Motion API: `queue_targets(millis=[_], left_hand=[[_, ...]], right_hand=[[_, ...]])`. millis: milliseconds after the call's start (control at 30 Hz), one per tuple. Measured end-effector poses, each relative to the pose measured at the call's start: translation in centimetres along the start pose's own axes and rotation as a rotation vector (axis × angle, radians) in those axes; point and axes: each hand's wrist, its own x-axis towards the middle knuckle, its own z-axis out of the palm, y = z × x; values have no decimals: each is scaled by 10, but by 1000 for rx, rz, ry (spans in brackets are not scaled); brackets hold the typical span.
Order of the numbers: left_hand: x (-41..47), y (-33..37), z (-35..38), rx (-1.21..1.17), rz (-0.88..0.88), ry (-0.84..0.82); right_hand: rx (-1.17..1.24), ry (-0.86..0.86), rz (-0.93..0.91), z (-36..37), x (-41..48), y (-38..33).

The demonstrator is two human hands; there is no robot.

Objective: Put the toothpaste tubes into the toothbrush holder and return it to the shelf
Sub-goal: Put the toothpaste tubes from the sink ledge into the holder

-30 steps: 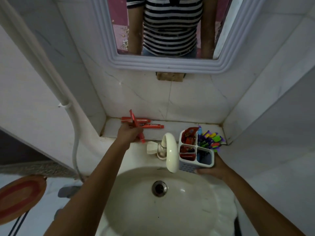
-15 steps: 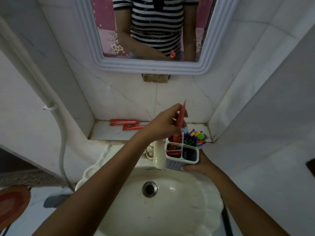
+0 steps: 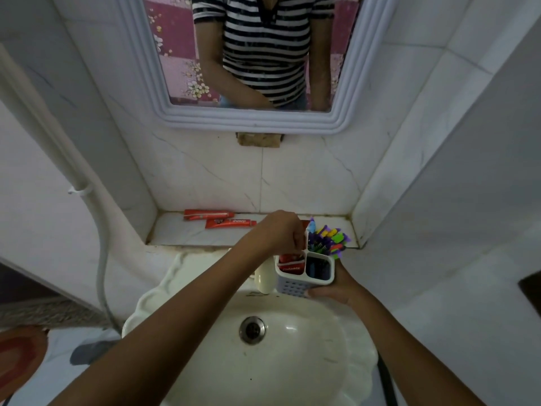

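My right hand (image 3: pixel 336 287) grips a white four-compartment toothbrush holder (image 3: pixel 298 284) from below, over the sink's back edge. Colourful toothbrushes (image 3: pixel 329 238) stick out of its far right compartment. Red toothpaste tubes (image 3: pixel 289 263) fill its left compartments. My left hand (image 3: pixel 281 230) is above the far left compartment, fingers pinched on a red tube (image 3: pixel 305 223) that is mostly hidden by the hand. Two more red tubes (image 3: pixel 209 214) (image 3: pixel 229 223) lie flat on the marble shelf (image 3: pixel 187 232) behind the sink.
A cream tap (image 3: pixel 263 278) stands just left of the holder. The white sink (image 3: pixel 263 361) with its drain (image 3: pixel 251 329) is below. A framed mirror (image 3: pixel 254 120) hangs above the shelf. A white pipe (image 3: pixel 87 197) runs down the left wall.
My left hand took one tube from the shelf, carried it right over the holder and lowered it into the far left compartment. Two tubes stay on the shelf.
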Motion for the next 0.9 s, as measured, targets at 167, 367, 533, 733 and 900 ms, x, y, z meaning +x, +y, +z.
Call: queue_targets(millis=[167,367,533,733,900], left_hand=[[-1,5,17,180,-59,15],[-3,-6,15,212,73,69],[-8,-73,-6,-167,-57,501],[20,-178,34,185,-306,199],[30,-188,58,279,-294,126]], right_hand=[[-19,2,3,-1,1,1],[-26,-12,-20,-1,3,3],[-25,-42,-40,-4,9,12],[-32,-40,-26,-6,6,9],[-29,-29,-24,-4,8,12]])
